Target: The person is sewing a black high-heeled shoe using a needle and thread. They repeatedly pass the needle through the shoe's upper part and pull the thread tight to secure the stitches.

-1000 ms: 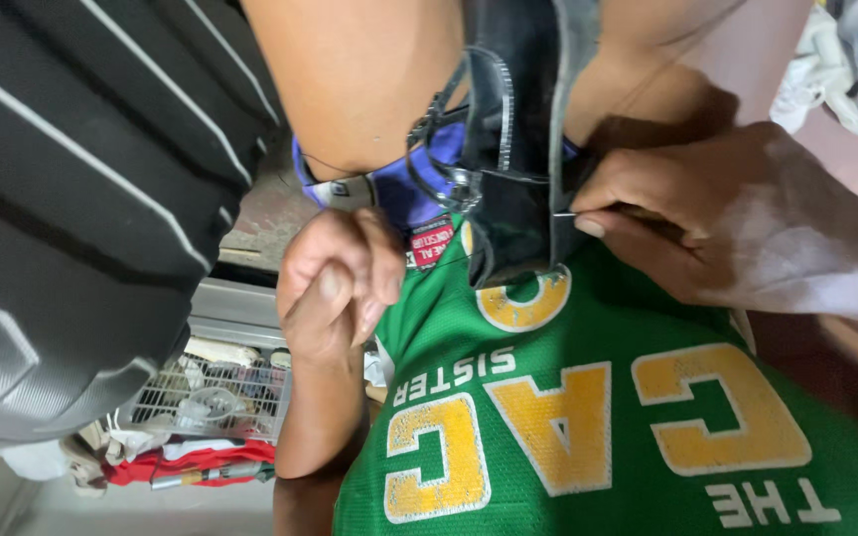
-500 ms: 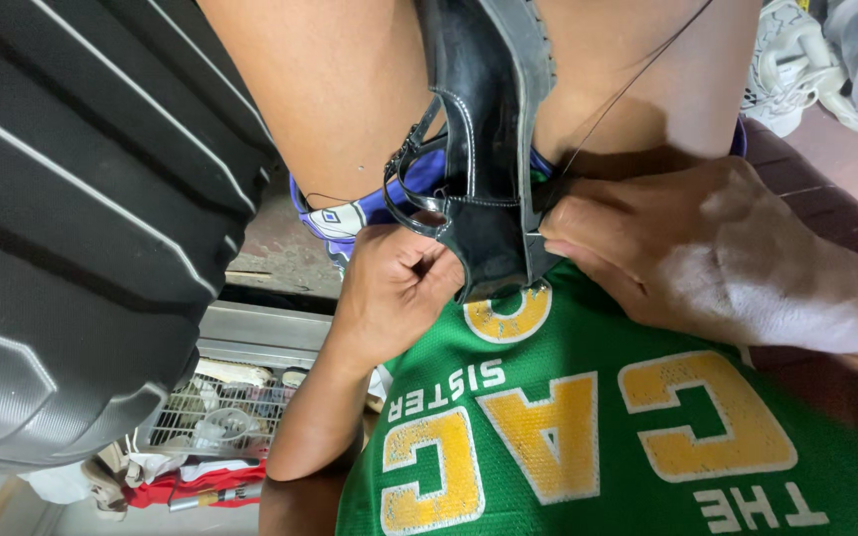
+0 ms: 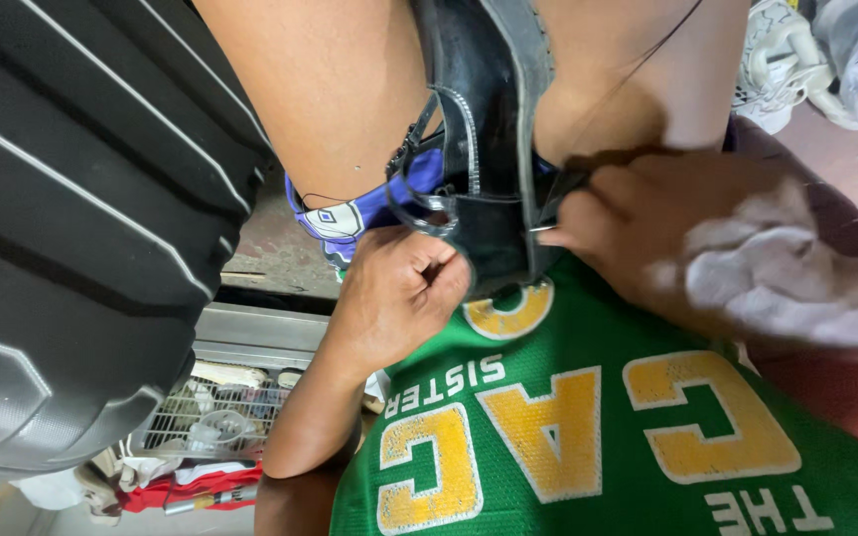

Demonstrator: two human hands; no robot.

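A black sandal (image 3: 484, 129) with a grey sole edge and buckled straps is wedged upright between my bare thighs. My left hand (image 3: 399, 298) is curled into a fist against its lower left side, gripping the black upper by the strap. My right hand (image 3: 687, 238), smeared with white dust, pinches a small needle (image 3: 540, 227) at the sandal's right edge. A thin dark thread (image 3: 638, 69) runs from there up toward the top right. My green jersey (image 3: 588, 427) with yellow letters fills the lower part of the view.
A large black ribbed hard-shell suitcase (image 3: 71, 199) stands close on the left. Below it a wire basket (image 3: 220, 417) holds small items, with red cloth (image 3: 191, 486) beside it. White bags and cloth (image 3: 826, 50) lie at the top right.
My left hand has moved up from below the sandal and closed against its lower side. The right hand stays at the sandal's right edge, and the thread now stretches up to the right.
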